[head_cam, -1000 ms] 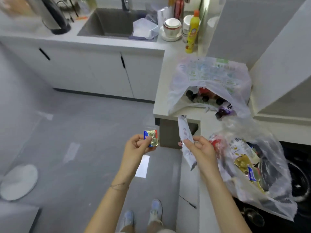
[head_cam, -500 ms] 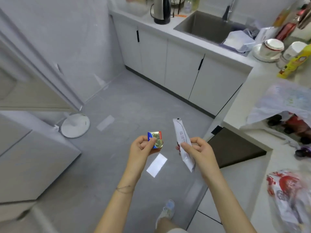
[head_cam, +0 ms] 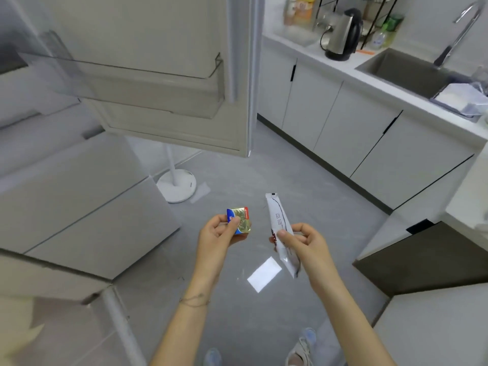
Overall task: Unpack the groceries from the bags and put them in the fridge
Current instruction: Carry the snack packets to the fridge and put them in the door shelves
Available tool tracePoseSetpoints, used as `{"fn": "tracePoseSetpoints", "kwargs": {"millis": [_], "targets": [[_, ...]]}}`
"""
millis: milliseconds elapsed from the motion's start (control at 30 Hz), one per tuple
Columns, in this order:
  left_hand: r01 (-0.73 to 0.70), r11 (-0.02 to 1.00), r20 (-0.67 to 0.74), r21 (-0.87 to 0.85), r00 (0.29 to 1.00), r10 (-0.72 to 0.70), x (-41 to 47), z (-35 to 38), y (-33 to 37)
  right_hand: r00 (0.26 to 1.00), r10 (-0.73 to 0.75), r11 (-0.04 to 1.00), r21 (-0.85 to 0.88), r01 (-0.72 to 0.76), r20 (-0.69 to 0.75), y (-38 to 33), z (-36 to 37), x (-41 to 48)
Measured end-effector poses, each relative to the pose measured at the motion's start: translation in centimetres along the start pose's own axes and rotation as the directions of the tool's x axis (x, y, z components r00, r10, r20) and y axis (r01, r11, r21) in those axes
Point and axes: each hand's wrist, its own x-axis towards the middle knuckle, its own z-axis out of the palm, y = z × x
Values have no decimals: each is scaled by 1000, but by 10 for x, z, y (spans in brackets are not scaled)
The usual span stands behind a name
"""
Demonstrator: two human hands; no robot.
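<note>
Left hand (head_cam: 215, 233) pinches a small foil packet (head_cam: 239, 220); right hand (head_cam: 303, 241) pinches a white sachet (head_cam: 280, 228). Both held forward, presumably for the open fridge door (head_cam: 163, 83).

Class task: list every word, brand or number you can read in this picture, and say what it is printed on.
None can be read.
Gold packet in the left hand: blue and red print, too small.
White sachet in the right hand: dark print, blurred.
Yellow bottle by the kettle: label blurred.
</note>
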Motion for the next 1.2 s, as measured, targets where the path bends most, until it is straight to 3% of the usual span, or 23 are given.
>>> {"fn": "tracePoseSetpoints", "kwargs": {"millis": [233,600,1000,1200], "targets": [[-20,1000,-77,-21,997,18,-3,-121,23,997,-18,1000,2,18,72,7,120,-27],[-142,981,-155,-129,980,122,28,-195,86,971,-163,980,-87,180,172,-47,222,-10],[-396,917,-244,-50,895,373,107,-223,198,861,-390,894,-90,439,328,-161,293,55],[-518,854,-245,-40,834,494,138,-231,247,755,-574,765,-120,632,317,-214,311,78]]}}
